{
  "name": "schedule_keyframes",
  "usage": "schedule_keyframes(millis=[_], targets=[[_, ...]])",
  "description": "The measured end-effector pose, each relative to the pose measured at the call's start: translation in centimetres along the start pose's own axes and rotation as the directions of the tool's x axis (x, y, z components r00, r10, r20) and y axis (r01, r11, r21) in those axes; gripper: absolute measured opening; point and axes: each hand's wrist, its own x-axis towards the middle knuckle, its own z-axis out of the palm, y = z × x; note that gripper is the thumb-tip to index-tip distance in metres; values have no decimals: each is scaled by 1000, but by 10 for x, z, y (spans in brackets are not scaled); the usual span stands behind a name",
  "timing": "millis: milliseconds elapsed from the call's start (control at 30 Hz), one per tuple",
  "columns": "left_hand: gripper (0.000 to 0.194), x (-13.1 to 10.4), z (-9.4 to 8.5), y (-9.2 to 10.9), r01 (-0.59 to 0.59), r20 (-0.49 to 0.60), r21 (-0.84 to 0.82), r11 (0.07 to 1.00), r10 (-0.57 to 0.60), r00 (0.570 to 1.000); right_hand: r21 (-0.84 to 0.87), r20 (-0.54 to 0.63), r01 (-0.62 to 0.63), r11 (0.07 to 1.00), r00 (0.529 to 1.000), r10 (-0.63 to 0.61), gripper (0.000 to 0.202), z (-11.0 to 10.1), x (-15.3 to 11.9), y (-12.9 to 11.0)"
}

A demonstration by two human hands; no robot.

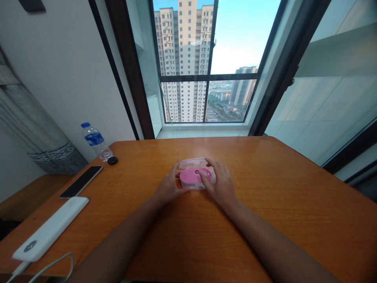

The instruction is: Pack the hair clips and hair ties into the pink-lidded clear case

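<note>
A small clear plastic box rests on the table in front of me, its clear lid raised at the back. Inside it, or on top of it, lies a bright pink oval piece with small round marks; its exact kind is unclear. My left hand grips the box's left side, thumb along the near edge and fingers behind. My right hand holds the right side, with its thumb on the pink piece and its index finger by the raised lid.
On the brown wooden table, a water bottle with a blue cap stands at the far left beside a small black round object. Nearer lie a phone and a long white device with a cable. A window is beyond.
</note>
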Motion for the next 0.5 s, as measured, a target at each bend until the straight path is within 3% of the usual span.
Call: schedule_keyframes(millis=[133, 267, 500], targets=[[118, 1, 0, 1, 17, 1, -35, 999, -17, 1000, 177, 60, -120, 977, 992, 111, 58, 8, 0, 13], [117, 0, -1, 0, 26, -14, 3, 1000, -26, 1000, 271, 229, -229, 935, 959, 169, 47, 13, -1, 25], [101, 1, -3, -3, -11, -6, 66, 998, 11, 1000, 226, 292, -178, 958, 950, 108, 54, 13, -2, 27]])
